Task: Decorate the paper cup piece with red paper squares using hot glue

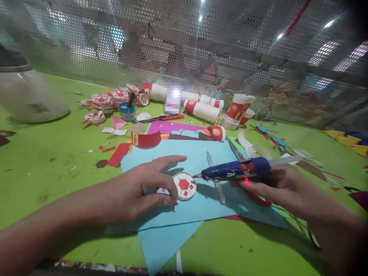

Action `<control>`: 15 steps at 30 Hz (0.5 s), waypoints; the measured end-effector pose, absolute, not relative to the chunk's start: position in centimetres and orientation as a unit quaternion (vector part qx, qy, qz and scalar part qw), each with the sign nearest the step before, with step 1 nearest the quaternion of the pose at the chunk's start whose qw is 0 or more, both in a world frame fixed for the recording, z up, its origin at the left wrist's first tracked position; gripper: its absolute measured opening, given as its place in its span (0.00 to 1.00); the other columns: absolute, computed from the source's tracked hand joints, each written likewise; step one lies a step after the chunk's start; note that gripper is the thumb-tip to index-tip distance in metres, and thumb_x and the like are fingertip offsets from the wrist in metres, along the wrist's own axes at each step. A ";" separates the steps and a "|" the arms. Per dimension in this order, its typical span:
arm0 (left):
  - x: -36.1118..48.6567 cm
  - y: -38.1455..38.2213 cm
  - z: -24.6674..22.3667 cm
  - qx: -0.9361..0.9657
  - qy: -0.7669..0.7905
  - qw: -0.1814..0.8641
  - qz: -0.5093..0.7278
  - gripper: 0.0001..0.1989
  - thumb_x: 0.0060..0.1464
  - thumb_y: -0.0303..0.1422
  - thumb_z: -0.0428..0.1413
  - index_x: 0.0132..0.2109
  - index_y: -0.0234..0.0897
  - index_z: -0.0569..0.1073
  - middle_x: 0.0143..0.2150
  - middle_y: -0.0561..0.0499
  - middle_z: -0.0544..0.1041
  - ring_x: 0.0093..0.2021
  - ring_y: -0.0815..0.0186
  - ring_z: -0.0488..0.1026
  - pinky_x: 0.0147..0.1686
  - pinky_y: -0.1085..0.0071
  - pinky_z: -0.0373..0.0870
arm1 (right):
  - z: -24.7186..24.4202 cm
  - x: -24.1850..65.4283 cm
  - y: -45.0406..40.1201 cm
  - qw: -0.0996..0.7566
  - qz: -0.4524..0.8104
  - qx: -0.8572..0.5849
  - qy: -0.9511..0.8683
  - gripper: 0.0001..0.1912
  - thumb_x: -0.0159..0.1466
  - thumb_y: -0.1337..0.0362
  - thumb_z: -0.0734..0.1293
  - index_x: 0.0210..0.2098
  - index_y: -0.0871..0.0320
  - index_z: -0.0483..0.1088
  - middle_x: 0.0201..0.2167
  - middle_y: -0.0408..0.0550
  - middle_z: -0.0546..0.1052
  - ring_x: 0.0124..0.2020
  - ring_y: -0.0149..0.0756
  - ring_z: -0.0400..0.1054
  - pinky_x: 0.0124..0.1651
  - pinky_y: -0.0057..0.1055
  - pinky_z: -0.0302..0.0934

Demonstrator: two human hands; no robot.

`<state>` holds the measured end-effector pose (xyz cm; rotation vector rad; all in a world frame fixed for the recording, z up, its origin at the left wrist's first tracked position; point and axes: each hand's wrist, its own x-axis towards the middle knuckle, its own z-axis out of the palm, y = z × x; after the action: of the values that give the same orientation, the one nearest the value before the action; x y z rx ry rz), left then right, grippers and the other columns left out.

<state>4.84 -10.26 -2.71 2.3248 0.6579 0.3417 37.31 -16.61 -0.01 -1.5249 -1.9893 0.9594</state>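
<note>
My right hand (287,188) is wrapped round a blue hot glue gun (235,170), a red light glowing on its side and a clear glue stick (286,160) at its back. The nozzle tip touches or hovers just over the right edge of a white round disc (184,186) with red patches. My left hand (152,184) pinches the disc's left edge between thumb and a bent finger, while another finger points out above it. Light blue paper (161,218) lies under both. Beside the gun rests a loose clear glue stick (211,161).
Scissors (235,148) lie behind the gun. A red paper ring (146,138) stands left of the paper cups (201,110). Farther back are a blue jar (127,112), finished red-and-white discs (101,100) and a lit phone (172,97). A large whitish container (28,94) stands at left.
</note>
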 end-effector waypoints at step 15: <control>8.1 -13.0 -4.7 0.925 0.287 0.212 0.128 0.16 0.64 0.30 0.46 0.32 0.36 0.74 0.68 0.41 0.59 0.65 0.48 0.61 0.55 0.55 0.70 | -0.1 37.0 -17.1 0.211 0.314 -0.579 -0.722 0.21 0.64 0.47 0.65 0.32 0.60 0.75 0.25 0.45 0.70 0.24 0.32 0.60 0.23 0.27 0.56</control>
<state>8.06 -13.03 -4.70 2.5709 0.7985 0.3548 37.04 -17.08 -0.13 -1.6102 -2.0065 0.8718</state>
